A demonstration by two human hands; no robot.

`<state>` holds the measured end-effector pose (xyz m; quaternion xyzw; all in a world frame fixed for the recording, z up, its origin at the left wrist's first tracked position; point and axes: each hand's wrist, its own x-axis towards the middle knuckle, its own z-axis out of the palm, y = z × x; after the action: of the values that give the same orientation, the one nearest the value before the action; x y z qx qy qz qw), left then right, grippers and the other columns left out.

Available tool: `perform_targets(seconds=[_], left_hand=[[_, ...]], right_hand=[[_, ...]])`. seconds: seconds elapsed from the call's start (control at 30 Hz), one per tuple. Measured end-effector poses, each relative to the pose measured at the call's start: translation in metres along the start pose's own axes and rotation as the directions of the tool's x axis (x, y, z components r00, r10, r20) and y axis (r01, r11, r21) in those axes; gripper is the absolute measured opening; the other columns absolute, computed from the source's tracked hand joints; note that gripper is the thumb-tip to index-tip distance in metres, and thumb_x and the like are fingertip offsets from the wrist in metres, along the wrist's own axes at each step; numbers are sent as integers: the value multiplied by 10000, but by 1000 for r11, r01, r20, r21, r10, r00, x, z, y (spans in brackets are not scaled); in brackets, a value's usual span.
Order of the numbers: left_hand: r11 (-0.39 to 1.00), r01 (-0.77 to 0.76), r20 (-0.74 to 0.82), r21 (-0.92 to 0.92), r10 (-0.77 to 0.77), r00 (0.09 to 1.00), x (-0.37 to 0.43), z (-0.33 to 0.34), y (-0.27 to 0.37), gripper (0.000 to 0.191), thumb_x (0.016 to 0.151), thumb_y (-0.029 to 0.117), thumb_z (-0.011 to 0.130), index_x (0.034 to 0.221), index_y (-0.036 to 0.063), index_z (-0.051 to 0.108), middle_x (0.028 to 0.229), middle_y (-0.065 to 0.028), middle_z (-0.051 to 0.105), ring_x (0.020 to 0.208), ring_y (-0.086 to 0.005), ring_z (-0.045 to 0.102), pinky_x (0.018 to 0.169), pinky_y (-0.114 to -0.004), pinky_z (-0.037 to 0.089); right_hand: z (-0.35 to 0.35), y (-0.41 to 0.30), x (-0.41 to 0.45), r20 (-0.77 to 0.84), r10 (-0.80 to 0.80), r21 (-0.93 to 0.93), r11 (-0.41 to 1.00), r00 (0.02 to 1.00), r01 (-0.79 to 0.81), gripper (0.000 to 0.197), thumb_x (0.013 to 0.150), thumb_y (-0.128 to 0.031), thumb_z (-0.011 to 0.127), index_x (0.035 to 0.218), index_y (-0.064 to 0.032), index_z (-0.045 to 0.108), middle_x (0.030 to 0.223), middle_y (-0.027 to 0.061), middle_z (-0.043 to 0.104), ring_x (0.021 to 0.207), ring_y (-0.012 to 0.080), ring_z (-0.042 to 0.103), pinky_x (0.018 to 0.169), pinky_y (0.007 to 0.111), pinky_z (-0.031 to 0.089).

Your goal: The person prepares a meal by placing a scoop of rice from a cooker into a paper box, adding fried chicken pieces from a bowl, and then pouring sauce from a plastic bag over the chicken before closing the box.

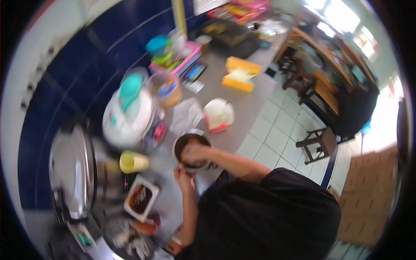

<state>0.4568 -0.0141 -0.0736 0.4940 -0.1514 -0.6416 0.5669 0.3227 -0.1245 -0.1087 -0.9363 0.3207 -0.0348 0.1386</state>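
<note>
A round light-rimmed bowl [176, 151] with dark brown contents stands on the worktop in front of me. My right hand [195, 154] reaches down inside it, blurred, and its fingers are partly lost against the brown mass. Whether it holds something cannot be made out. At the bowl's near left edge, my left hand [181, 173] grips the rim. Close beyond the bowl are a crumpled clear plastic bag [186, 115] and an open white-and-red carton [219, 115] with pale contents.
Left of my arms are a white tub [141, 198] of brown sauce, a yellow cup [134, 162] and a large lidded steel pot [71, 172]. A white container [128, 130] carries a turquoise scoop [131, 87]. Farther back sits a yellow box [242, 74]. A stool [318, 144] stands on the tiled floor.
</note>
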Motion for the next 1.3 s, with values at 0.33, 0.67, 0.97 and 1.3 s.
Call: perform_targets(seconds=[0.33,0.67,0.97,1.3], left_hand=[[987,91,-25,133,-88,996,-14,6,25,211,1055,253,493,1001,54,444,910,-83,592,758,-208,684,691,-362,610],[987,28,-84,159,-15,996,-4,2,10,207,1046,234,515,984,43,462,865,-45,573,751,-158,660,663,-340,606],[976,11,-29,219,-5,1000,-6,7,15,214,1048,243,509,1020,37,458,903,-72,613,764,-161,673,665,-336,619],[992,-37,-99,121,49,994,-5,7,-2,212,1035,229,538,985,34,473,870,-61,550,729,-140,607,607,-352,627]], right_hand=[[-96,24,-14,239,538,912,161,808,-377,186,901,-109,579,985,1,703,870,109,699,782,196,639,700,326,520],[-146,-9,-22,-173,605,194,795,778,-575,183,888,-79,544,983,-21,689,967,213,694,914,357,689,792,460,547],[-112,-38,-12,50,-11,393,919,999,-9,172,740,-55,630,891,27,624,938,238,655,905,422,642,807,473,510],[-71,-58,13,466,412,83,860,783,-503,203,817,-135,637,919,21,720,979,259,696,930,379,703,787,454,552]])
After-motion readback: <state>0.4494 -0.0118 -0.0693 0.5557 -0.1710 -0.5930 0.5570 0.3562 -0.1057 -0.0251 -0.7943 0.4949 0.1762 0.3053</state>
